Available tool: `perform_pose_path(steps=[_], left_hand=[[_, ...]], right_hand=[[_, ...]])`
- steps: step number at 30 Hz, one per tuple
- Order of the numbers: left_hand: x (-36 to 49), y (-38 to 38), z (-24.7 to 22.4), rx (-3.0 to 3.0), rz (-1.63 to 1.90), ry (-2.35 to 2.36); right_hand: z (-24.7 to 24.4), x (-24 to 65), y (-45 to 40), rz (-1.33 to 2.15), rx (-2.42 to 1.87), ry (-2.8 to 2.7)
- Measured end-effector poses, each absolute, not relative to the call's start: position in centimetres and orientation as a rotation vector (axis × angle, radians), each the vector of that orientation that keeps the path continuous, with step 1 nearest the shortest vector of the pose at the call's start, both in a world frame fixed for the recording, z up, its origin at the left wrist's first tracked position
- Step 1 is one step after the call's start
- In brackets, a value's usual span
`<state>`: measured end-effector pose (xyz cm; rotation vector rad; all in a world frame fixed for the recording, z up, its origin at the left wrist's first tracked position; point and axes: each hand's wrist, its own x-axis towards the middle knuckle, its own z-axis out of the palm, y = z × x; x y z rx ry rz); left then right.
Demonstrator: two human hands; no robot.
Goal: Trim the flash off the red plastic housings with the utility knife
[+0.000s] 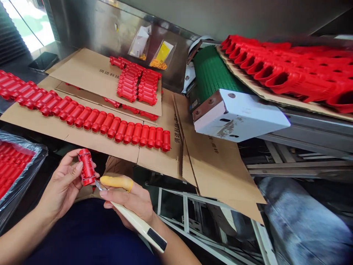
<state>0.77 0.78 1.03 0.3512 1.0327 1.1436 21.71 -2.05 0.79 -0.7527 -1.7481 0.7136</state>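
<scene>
Between the thumb and fingers of my left hand (pixel 64 184) is a red plastic part (pixel 88 167), roughly cylindrical, its detailed inner side facing me. My right hand (pixel 135 200) grips a knife with a cream handle (pixel 138 222) and a short metal blade. The blade tip is at the lower right edge of the red part; whether it touches cannot be made out. A yellow finger cot (pixel 117 182) covers my right index finger. Beyond my hands, a long row of similar red parts (pixel 106 123) lies on flat cardboard (pixel 154 158).
At left stands a bin lined with black plastic (pixel 41 147), holding red parts. Stacked cardboard (pixel 85 66) bears more parts. Two small bags (pixel 162 55) lie behind. At right, a green conveyor belt (pixel 215 73) ends in a white metal bracket (pixel 239 114). Someone's denim-clad leg (pixel 300 217) is at lower right.
</scene>
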Motion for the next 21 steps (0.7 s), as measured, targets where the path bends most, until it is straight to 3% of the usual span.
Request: perform_pose_path(steps=[10,21], left_hand=[[0.9,0.73,1.13,0.329,1.137,1.048],[1.26,1.46,1.71,0.232,0.775,0.966]], right_hand=[[0.16,21.67,-1.61,0.69,-0.73,-1.792],[0.33,21.19,-1.09,0.716,-0.563,-1.912]])
